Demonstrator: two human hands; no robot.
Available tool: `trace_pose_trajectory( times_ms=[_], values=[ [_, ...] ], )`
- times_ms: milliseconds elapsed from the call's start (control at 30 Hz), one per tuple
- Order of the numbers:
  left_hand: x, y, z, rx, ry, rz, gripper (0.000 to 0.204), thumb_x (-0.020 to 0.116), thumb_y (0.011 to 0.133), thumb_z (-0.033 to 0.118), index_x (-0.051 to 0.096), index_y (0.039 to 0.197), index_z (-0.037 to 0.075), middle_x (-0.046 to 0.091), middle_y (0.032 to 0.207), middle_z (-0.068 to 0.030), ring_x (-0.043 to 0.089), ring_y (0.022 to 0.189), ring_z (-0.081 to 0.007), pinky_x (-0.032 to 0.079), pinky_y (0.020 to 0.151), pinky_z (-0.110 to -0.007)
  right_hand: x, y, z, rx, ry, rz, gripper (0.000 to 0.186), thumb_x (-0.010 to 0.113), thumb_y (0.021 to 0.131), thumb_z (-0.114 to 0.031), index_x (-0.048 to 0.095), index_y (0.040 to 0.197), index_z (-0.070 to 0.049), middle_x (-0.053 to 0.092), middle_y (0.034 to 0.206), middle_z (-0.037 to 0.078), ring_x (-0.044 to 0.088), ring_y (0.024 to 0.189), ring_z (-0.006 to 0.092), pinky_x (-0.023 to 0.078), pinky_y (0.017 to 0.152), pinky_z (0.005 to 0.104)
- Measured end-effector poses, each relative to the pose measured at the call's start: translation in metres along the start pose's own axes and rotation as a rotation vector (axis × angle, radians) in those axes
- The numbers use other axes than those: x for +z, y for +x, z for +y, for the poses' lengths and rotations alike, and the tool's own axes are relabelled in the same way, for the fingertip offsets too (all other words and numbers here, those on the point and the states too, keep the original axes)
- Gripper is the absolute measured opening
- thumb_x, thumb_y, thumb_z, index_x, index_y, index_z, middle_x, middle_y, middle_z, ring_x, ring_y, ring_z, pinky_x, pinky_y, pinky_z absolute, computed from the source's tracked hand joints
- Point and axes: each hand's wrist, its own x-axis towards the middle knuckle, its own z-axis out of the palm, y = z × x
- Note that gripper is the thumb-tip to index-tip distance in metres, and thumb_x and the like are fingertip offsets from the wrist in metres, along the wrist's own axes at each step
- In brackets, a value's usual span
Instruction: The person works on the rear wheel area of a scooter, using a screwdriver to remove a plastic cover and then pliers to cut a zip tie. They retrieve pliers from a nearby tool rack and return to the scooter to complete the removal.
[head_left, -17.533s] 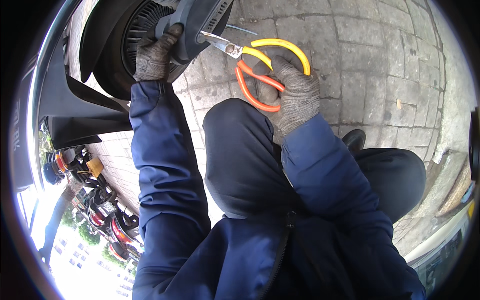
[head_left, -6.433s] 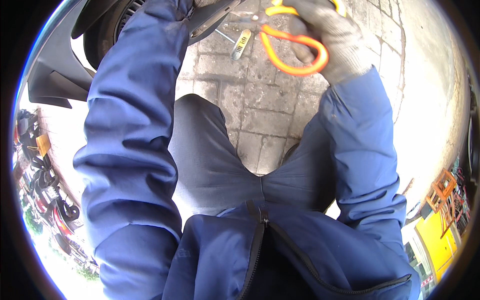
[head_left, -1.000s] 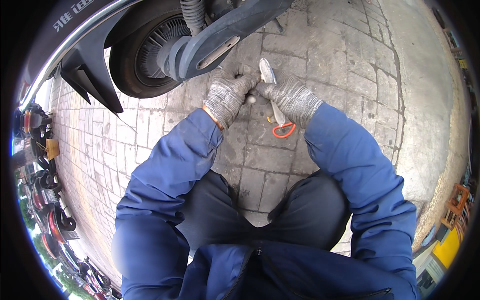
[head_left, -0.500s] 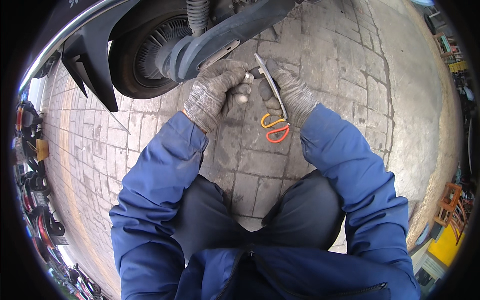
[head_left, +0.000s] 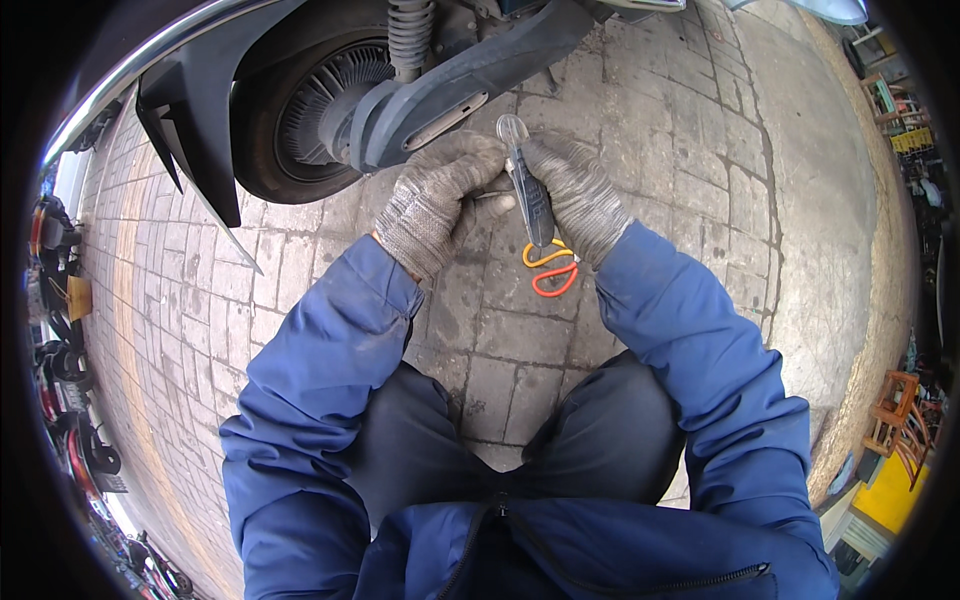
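Note:
Both my hands wear grey knit gloves and meet in front of a scooter's rear wheel [head_left: 325, 115]. My right hand [head_left: 582, 192] is closed on a slim dark part with a clear rounded end [head_left: 533, 195], its clear end pointing away from me. Against that part's left side, my left hand [head_left: 437, 197] is curled with its fingers pressed together; what they pinch is hidden. Below my right hand show the yellow and orange-red handle loops of scissors [head_left: 555, 281]. Their blades are hidden, and I cannot tell if they are held or lie on the ground.
Above my left hand are the scooter's dark swingarm cover [head_left: 440, 118] and coil shock absorber [head_left: 410, 40]. A pointed black fender panel [head_left: 190, 120] hangs at the left. Grey paving [head_left: 520, 335] lies below. Along the right edge are an orange-brown rack [head_left: 892, 412] and a yellow box [head_left: 897, 492].
The slim part has turned from nearly edge-on to show its broad dark face and clear end. My left fingers have come closer to it. The view has shifted slightly.

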Motion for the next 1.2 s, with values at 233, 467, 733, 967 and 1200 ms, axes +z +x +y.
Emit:
trace_pose_trajectory(
  times_ms=[233,467,733,967,1200],
  values=[
    [-0.010,0.007,0.001,0.044,0.004,0.009,0.021,0.055,0.092,0.013,0.054,0.107,-0.001,0.061,0.097,-0.0113,0.065,0.084,-0.0197,0.060,0.071,-0.032,0.003,-0.002,-0.007,0.039,0.097,-0.064,0.031,0.055,0.094,-0.018,0.055,0.117,0.003,0.065,0.094,0.009,0.062,0.075,0.0129,0.053,0.064,0.0267],
    [-0.012,0.012,-0.001,0.053,-0.032,0.024,0.019,0.052,0.093,0.012,0.054,0.107,-0.001,0.061,0.096,-0.0124,0.066,0.084,-0.0211,0.059,0.069,-0.032,0.001,-0.004,-0.008,-0.010,0.048,-0.047,0.039,0.053,0.091,-0.012,0.048,0.127,0.002,0.063,0.103,0.012,0.063,0.083,0.0151,0.055,0.069,0.0272],
    [-0.018,0.017,-0.005,0.043,-0.072,0.075,0.016,0.054,0.091,0.010,0.056,0.103,0.000,0.061,0.095,-0.0125,0.065,0.086,-0.0251,0.059,0.074,-0.037,-0.007,0.003,0.002,-0.029,0.034,-0.090,0.049,0.058,0.086,-0.004,0.041,0.131,0.005,0.062,0.104,0.014,0.065,0.086,0.0192,0.058,0.073,0.0323],
    [-0.018,0.016,-0.005,0.031,0.005,0.029,0.015,0.057,0.089,0.009,0.057,0.101,0.000,0.061,0.094,-0.0099,0.064,0.086,-0.0220,0.057,0.077,-0.038,-0.006,0.009,0.004,-0.029,0.016,-0.048,0.049,0.059,0.085,-0.003,0.041,0.130,0.006,0.061,0.103,0.014,0.065,0.085,0.0191,0.058,0.069,0.0316],
    [-0.007,0.014,-0.006,0.069,0.259,0.142,0.012,0.062,0.085,0.008,0.062,0.095,0.001,0.064,0.085,-0.0059,0.062,0.076,-0.0143,0.054,0.069,-0.028,0.000,0.004,0.006,-0.404,-0.583,0.201,0.044,0.068,0.079,-0.006,0.053,0.120,0.001,0.062,0.103,0.011,0.061,0.083,0.0167,0.052,0.069,0.0294]
  ],
)
